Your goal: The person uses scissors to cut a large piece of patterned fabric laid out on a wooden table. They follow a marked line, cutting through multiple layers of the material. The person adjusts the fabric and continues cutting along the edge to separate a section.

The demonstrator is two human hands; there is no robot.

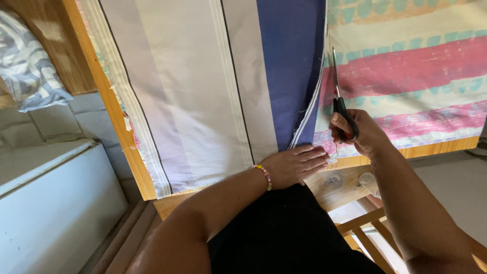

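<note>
A striped cloth (203,91) in white, grey and dark blue lies spread on a wooden table (119,122). My left hand (297,165) lies flat on the cloth's near edge, fingers together, a bead bracelet (264,176) on the wrist. My right hand (357,134) grips black-handled scissors (337,86), blades pointing away along the cloth's right edge, where the blue stripe ends. Under and right of the cut line lies a cloth with pink, cream and teal bands (416,71).
A white chest-like appliance (50,203) stands at the left below a grey block wall. A folded grey-and-white striped fabric (25,66) rests on a wooden ledge at top left. Under the table's near edge are wooden slats (365,228) and a clear cup (368,180).
</note>
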